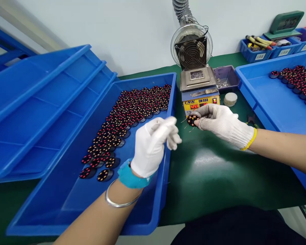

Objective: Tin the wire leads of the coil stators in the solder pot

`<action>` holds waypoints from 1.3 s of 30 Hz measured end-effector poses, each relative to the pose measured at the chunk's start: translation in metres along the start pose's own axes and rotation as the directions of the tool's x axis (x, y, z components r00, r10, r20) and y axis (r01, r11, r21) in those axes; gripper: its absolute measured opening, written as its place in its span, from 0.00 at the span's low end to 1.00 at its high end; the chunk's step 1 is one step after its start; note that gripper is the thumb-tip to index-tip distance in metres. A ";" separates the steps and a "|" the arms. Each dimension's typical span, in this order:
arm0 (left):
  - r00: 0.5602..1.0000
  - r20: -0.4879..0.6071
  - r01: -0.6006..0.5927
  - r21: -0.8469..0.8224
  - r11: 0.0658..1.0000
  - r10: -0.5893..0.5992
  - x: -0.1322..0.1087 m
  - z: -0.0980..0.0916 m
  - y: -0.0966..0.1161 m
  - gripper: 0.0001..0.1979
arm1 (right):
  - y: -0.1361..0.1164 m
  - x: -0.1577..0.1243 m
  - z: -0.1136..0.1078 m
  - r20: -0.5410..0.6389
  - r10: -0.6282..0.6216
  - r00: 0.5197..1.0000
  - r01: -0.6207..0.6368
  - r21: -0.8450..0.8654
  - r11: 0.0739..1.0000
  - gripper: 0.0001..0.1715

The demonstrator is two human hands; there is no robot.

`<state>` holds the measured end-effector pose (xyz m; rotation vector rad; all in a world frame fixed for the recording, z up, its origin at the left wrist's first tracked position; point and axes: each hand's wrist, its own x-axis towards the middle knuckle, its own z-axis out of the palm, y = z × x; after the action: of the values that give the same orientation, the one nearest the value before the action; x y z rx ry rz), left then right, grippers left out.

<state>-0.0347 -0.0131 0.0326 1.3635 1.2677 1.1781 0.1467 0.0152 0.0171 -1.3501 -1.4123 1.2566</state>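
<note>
My right hand (220,123), in a white knit glove with a yellow cuff edge, pinches a round black coil component (193,119). Copper-coloured spots show on its face, and thin wire ends stick out from it. It is held just in front of the solder pot (200,88), whose red display is lit. To the left, my left hand (155,141), in a thin white glove with a blue wrist band, hovers by the rim of a blue tray (132,204). Its fingers are loosely bent and apart, with nothing visible in them. Rows of similar round components (142,102) fill the tray's far part.
A second blue tray (267,98) with more components stands at right. Behind the pot are a fan (193,54) and duct; beside it, a purple bin (226,76), a round white tub (230,98) and pliers (252,119). Stacked blue trays (40,112) lean at left.
</note>
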 end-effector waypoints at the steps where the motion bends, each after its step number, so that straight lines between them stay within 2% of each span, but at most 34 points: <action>1: 0.997 -0.059 -0.043 0.027 0.999 0.045 0.002 0.001 -0.002 0.17 | -0.003 -0.002 0.001 0.006 0.012 1.000 -0.012 -0.001 1.000 0.15; 3: 0.987 -0.111 -0.103 0.135 0.986 0.118 0.004 0.005 -0.005 0.16 | -0.007 -0.005 0.003 0.024 0.035 0.999 -0.034 -0.008 0.999 0.13; 4: 0.984 -0.102 -0.120 0.210 0.970 0.144 0.003 0.007 -0.006 0.14 | -0.009 -0.006 0.004 0.030 0.039 0.999 -0.038 -0.015 0.999 0.13; 7: 0.985 0.011 -0.160 0.389 0.907 0.169 -0.002 0.007 -0.004 0.12 | -0.009 -0.007 0.004 0.018 0.035 0.999 -0.034 -0.022 0.999 0.13; 9: 0.983 0.081 -0.184 0.391 0.902 0.166 -0.005 0.002 -0.001 0.15 | -0.008 -0.005 0.002 0.010 0.020 1.000 -0.020 -0.007 1.000 0.14; 12: 0.988 0.030 -0.152 0.337 0.929 0.150 -0.005 -0.002 0.000 0.14 | -0.008 -0.005 0.002 0.004 -0.001 1.000 0.001 0.017 1.000 0.14; 14: 0.994 -0.006 -0.099 0.378 0.921 0.109 -0.003 0.001 -0.001 0.13 | -0.010 -0.006 0.004 -0.018 0.022 1.000 -0.022 -0.007 1.000 0.13; 18: 0.996 0.068 -0.088 0.496 0.864 0.063 -0.002 0.013 -0.006 0.16 | -0.011 -0.007 0.007 -0.007 0.026 1.000 -0.026 0.007 1.000 0.12; 21: 0.995 0.071 -0.091 0.495 0.864 0.064 -0.004 0.014 -0.011 0.18 | -0.012 0.006 -0.004 -0.059 -0.042 0.997 0.042 -0.001 0.999 0.12; 23: 0.993 0.115 -0.094 0.501 0.860 0.042 -0.005 0.013 -0.015 0.19 | -0.018 0.025 -0.020 -0.144 -0.164 0.976 0.147 -0.120 0.982 0.12; 25: 0.974 0.228 -0.128 0.541 0.831 0.002 -0.004 0.012 -0.018 0.21 | -0.029 0.053 -0.039 -0.212 -0.327 0.921 0.242 -0.347 0.906 0.12; 26: 0.957 0.288 -0.155 0.564 0.811 -0.018 -0.003 0.012 -0.019 0.21 | -0.035 0.070 -0.048 -0.224 -0.405 0.886 0.261 -0.481 0.837 0.13; 29: 0.910 0.410 -0.234 0.620 0.749 -0.055 -0.001 0.014 -0.018 0.22 | -0.051 0.120 -0.069 -0.239 -0.506 0.829 0.153 -0.772 0.617 0.15; 31: 0.894 0.445 -0.270 0.643 0.717 -0.062 0.000 0.015 -0.017 0.22 | -0.057 0.149 -0.075 -0.219 -0.513 0.830 0.101 -0.846 0.523 0.16; 34: 0.864 0.498 -0.321 0.659 0.680 -0.073 0.001 0.014 -0.015 0.21 | -0.057 0.176 -0.074 -0.186 -0.479 0.858 0.063 -0.887 0.457 0.16; 39: 0.822 0.561 -0.371 0.652 0.661 -0.093 -0.001 0.013 -0.016 0.21 | -0.051 0.182 -0.062 -0.102 -0.448 0.888 0.078 -0.927 0.368 0.17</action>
<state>-0.0238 -0.0128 0.0147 2.2502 1.2414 0.2235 0.1754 0.2066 0.0633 -1.7780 -2.0469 -0.1529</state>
